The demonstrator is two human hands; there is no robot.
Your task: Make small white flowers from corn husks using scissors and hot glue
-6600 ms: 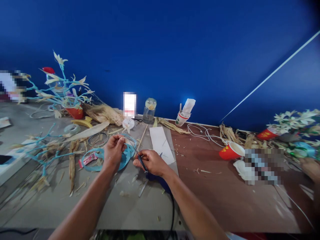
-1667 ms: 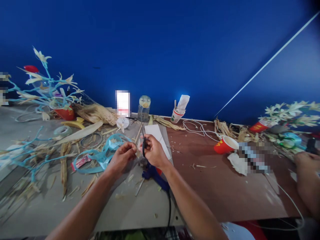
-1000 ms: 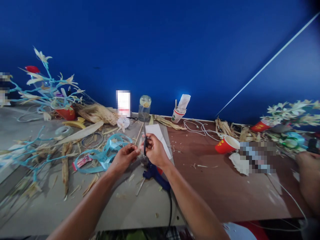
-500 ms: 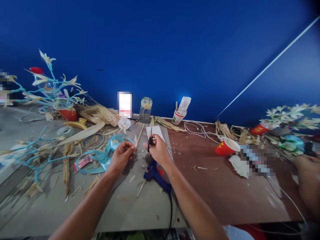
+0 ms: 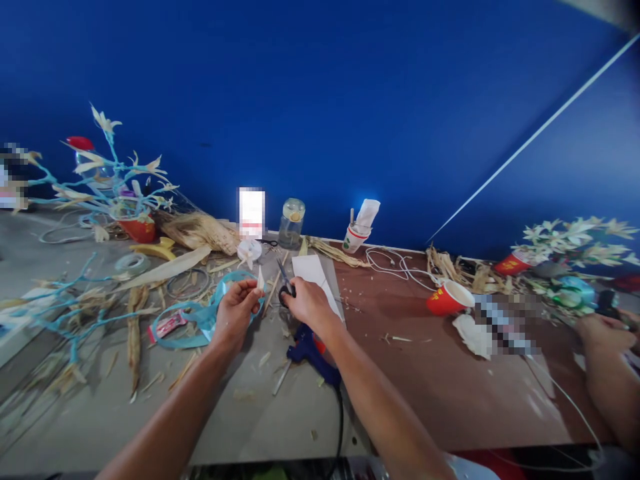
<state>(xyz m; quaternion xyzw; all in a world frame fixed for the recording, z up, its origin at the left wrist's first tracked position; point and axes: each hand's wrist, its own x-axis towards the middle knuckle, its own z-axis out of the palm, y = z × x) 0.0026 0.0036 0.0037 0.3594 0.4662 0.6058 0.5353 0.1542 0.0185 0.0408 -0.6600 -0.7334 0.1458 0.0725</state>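
Between the fingertips of my left hand is a small pale piece of dried husk, its point upward. My right hand grips dark-handled scissors, with the blades pointing up and away from me. The scissors are apart from the husk piece. A blue glue gun lies on the table just below my right hand. Light-blue ribbon is looped beside and behind my left hand. Near the scissors rests a white card.
Blue-wrapped branches with husk flowers stand in a red cup at left. A glass jar and a white cup stand by the wall. A red paper cup leans at right. Another person's hand is at far right. Husk scraps litter the table.
The scissors have swung from upright to leaning left, and my right hand has shifted slightly left and down. My left hand has turned and moved a little left with the husk piece.
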